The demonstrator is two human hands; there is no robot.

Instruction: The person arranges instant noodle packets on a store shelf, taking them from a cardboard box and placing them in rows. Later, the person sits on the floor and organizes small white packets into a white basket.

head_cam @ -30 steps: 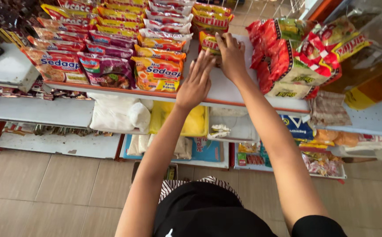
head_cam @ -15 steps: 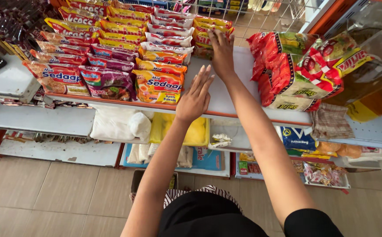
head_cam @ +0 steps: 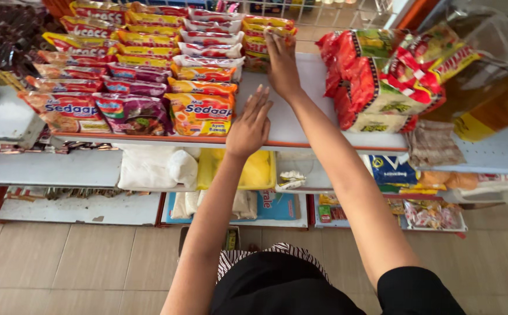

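My right hand reaches to the back of the white shelf and lies flat, fingers on the yellow and orange noodle packets stacked there. My left hand rests open, palm down, on the bare shelf near its front edge, just right of an orange noodle packet. Neither hand grips anything. Rows of colourful noodle packets fill the shelf's left part.
Red and green bundled packs stand at the shelf's right, with bottles of golden oil beyond. Lower shelves hold white bags, a yellow bag and small goods. A tiled floor lies below.
Both hands have slid apart: the right one further back onto the rear packets, the left one toward the front edge. The view has shifted closer to the shelf.
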